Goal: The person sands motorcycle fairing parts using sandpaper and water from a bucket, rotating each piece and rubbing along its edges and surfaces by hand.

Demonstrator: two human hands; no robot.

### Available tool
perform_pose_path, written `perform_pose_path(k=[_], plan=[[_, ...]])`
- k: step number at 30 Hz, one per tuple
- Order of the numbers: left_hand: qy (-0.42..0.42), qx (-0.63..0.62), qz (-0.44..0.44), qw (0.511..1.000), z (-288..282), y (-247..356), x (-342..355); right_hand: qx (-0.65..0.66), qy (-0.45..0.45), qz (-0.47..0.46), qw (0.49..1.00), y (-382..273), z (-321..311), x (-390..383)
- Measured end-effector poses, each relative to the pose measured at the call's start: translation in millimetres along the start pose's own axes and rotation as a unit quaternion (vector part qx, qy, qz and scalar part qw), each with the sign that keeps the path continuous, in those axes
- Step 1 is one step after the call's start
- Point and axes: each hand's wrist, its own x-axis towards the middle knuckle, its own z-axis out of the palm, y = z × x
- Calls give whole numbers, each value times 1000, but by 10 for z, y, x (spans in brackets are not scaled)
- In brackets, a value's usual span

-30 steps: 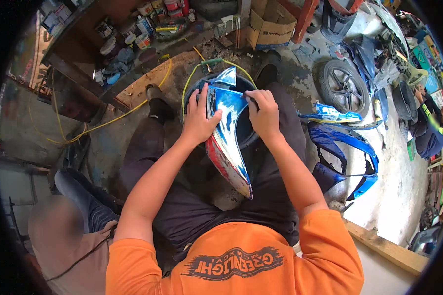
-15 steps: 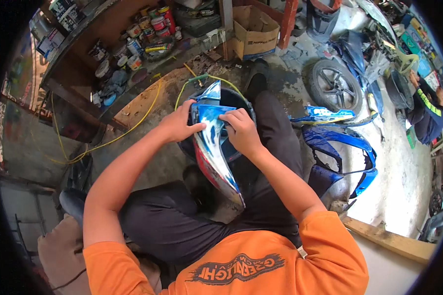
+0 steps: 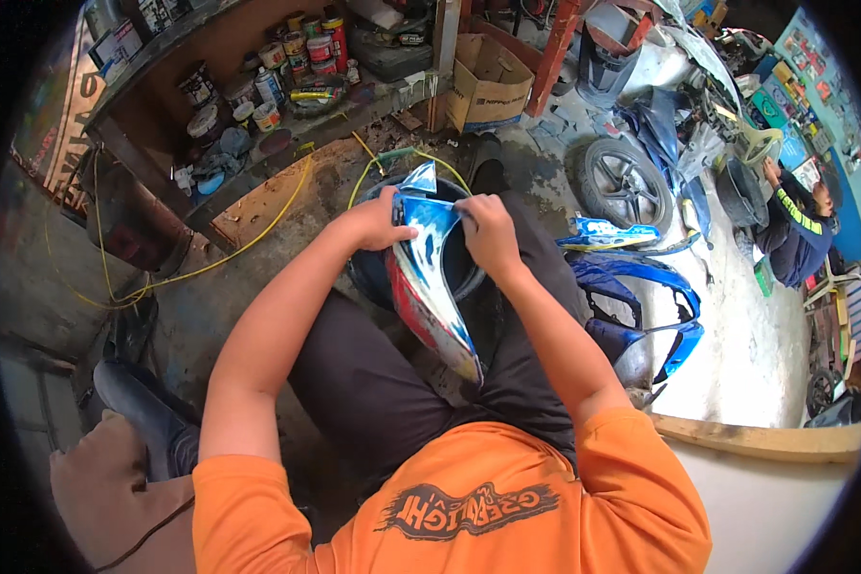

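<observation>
Between my knees a curved motorcycle fairing panel (image 3: 435, 256), patchy blue, white and red, is held over a dark bucket (image 3: 378, 279). My left hand (image 3: 378, 222) grips its upper left edge, thumb lying on the painted face. At the upper right edge my right hand (image 3: 489, 235) is closed, its curled fingertips touching the rim. Whatever those fingers pinch is hidden. The panel's pointed blue-and-white top (image 3: 419, 177) rises above the bucket, and its narrow tail points toward me.
A yellow hose (image 3: 249, 247) curves over the floor on the left. Paint cans (image 3: 270, 55) crowd a shelf beside a cardboard box (image 3: 491, 84). Blue fairing parts (image 3: 674, 277) and a wheel (image 3: 622, 187) lie to the right. Another person (image 3: 799, 230) crouches at far right.
My right hand has shifted from the panel's upper face to its right edge. The left hand keeps its hold. The whole view has turned slightly, and my left knee sits closer to the bucket.
</observation>
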Motion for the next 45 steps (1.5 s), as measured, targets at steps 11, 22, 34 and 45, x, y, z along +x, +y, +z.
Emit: perform_pose_path(k=[11, 22, 34, 45], plan=[[26, 89, -59, 994, -109, 307, -20, -37, 7, 9, 999, -243, 56, -113], [2, 72, -78, 994, -121, 321, -40, -37, -31, -28, 998, -255, 28, -195], [11, 62, -55, 997, -14, 109, 173, -50, -72, -42, 995, -253, 3, -130], [-130, 81, -102, 983, 128, -138, 565, -57, -231, 6, 971, -103, 244, -274]])
